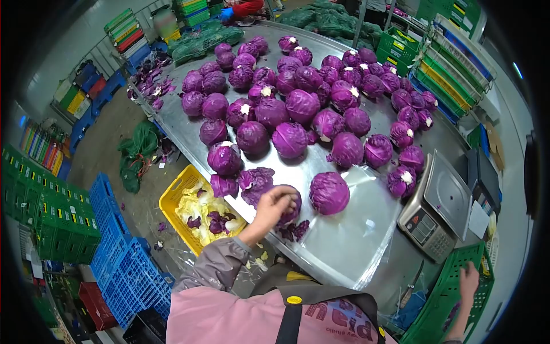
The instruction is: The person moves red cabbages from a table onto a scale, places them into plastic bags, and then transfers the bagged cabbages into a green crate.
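Note:
My left hand point(275, 207) curls its fingers over a red cabbage point(291, 207) at the table's near edge, covering part of it. Loose purple leaves point(294, 230) lie just below that hand. To its right, a round red cabbage point(329, 193) rests at the corner of a stack of clear plastic bags point(349, 243). My right hand point(468, 282) is over the green crate point(444, 292) at the lower right, its fingers stretched out and nothing seen in them. Something purple shows in the crate beside my right wrist.
Many red cabbages point(289, 139) cover the metal table point(183, 135). A weighing scale point(427, 226) stands at the right; a knife point(412, 282) lies nearby. A yellow crate point(170, 200) with leaf trimmings is on the left, near blue pallets point(123, 252). Another person's blue-gloved hand point(227, 14) is at the far end.

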`<control>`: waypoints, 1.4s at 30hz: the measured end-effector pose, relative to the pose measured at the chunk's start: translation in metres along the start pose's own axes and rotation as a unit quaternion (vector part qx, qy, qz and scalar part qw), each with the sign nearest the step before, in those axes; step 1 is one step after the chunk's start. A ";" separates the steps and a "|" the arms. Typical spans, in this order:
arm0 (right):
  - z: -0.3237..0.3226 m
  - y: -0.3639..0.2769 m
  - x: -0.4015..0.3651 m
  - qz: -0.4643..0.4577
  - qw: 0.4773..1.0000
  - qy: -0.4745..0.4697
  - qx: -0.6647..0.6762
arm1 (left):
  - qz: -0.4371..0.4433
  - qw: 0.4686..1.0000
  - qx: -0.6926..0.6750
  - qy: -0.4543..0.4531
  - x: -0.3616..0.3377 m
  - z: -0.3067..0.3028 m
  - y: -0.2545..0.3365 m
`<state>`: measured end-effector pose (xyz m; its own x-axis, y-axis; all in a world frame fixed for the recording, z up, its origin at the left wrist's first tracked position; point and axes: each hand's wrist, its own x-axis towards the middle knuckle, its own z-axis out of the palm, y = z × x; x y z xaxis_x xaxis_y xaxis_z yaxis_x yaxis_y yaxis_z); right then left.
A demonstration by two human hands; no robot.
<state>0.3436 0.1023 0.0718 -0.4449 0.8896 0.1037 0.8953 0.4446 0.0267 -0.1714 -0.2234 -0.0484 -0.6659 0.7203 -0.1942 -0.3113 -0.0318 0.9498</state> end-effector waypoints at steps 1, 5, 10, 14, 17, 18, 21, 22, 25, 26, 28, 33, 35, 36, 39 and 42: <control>-0.003 -0.046 0.006 -0.013 0.999 -0.046 0.012 | 0.002 1.000 0.008 0.019 0.011 -0.015 0.009; 0.008 -0.152 0.014 -0.115 0.987 -0.090 0.062 | 0.102 0.989 0.083 0.073 0.066 -0.060 0.052; 0.005 -0.208 0.028 -0.092 0.968 -0.206 0.111 | 0.132 0.982 0.086 0.102 0.192 -0.126 0.095; 0.025 -0.202 0.033 -0.121 0.973 -0.190 0.058 | 0.099 0.956 0.181 0.209 0.306 -0.186 0.099; 0.035 -0.205 0.035 -0.074 0.967 -0.237 0.058 | 0.060 0.921 0.286 0.256 0.368 -0.201 0.102; 0.037 -0.205 0.037 -0.069 0.967 -0.237 0.057 | 0.052 0.906 0.326 0.264 0.385 -0.200 0.103; 0.053 -0.196 0.040 -0.055 0.964 -0.258 0.033 | 0.083 0.824 0.512 0.228 0.424 -0.183 0.109; 0.056 -0.198 0.042 -0.050 0.964 -0.259 0.031 | 0.091 0.790 0.572 0.200 0.432 -0.174 0.110; 0.055 -0.210 0.050 -0.025 0.955 -0.295 0.007 | -0.027 0.733 0.659 0.167 0.460 -0.150 0.108; 0.056 -0.211 0.053 -0.019 0.955 -0.297 0.005 | -0.076 0.694 0.694 0.174 0.461 -0.134 0.114; 0.059 -0.212 0.056 0.000 0.947 -0.319 0.025 | -0.099 0.684 0.690 0.214 0.484 -0.129 0.108; 0.080 -0.203 0.056 0.000 0.945 -0.327 0.012 | -0.037 0.699 0.657 0.280 0.495 -0.133 0.093; 0.085 -0.202 0.053 -0.008 0.946 -0.323 0.013 | -0.048 0.728 0.617 0.296 0.488 -0.135 0.098; 0.085 -0.204 0.054 -0.013 0.946 -0.324 0.019 | -0.047 0.741 0.600 0.297 0.486 -0.140 0.100; 0.083 -0.204 0.053 -0.010 0.944 -0.330 0.024 | 0.013 0.802 0.508 0.314 0.481 -0.160 0.093; 0.081 -0.203 0.049 -0.002 0.943 -0.332 0.021 | 0.025 0.831 0.455 0.318 0.480 -0.166 0.093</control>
<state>0.1384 0.0643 -0.0086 -0.3760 0.7519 -0.5416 0.8983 0.4391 -0.0140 -0.6327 0.0039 -0.0944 -0.9767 0.2119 0.0348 0.1757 0.6955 0.6968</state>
